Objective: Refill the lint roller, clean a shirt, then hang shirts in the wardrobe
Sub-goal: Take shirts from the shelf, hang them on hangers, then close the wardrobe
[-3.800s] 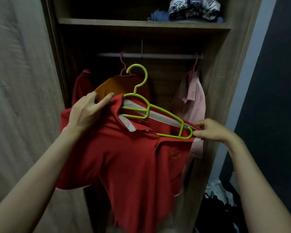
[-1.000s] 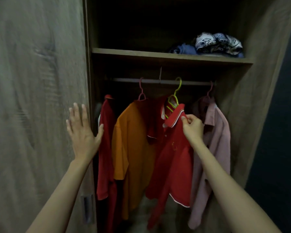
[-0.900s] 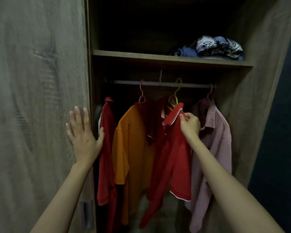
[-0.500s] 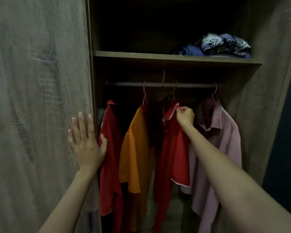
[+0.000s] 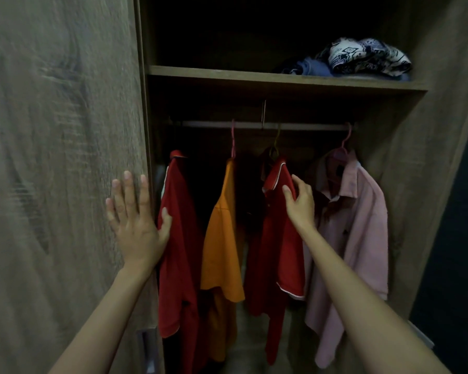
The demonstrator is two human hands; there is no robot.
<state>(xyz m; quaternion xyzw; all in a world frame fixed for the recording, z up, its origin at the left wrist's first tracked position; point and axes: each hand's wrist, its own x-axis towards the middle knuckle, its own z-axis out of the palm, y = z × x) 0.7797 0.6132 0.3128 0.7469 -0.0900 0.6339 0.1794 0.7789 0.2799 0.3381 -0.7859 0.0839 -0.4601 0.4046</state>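
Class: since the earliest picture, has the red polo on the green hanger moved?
Yes. The red polo went up onto the rail, between the orange shirt and pink shirt.

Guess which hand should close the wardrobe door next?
Probably the left hand: it lies flat on the wardrobe door near its edge. The right hand is deeper inside, pinching the collar of the red polo shirt beside the pink shirt.

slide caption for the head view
Right hand at the collar of a red polo on the rail, left hand flat on the wardrobe door.
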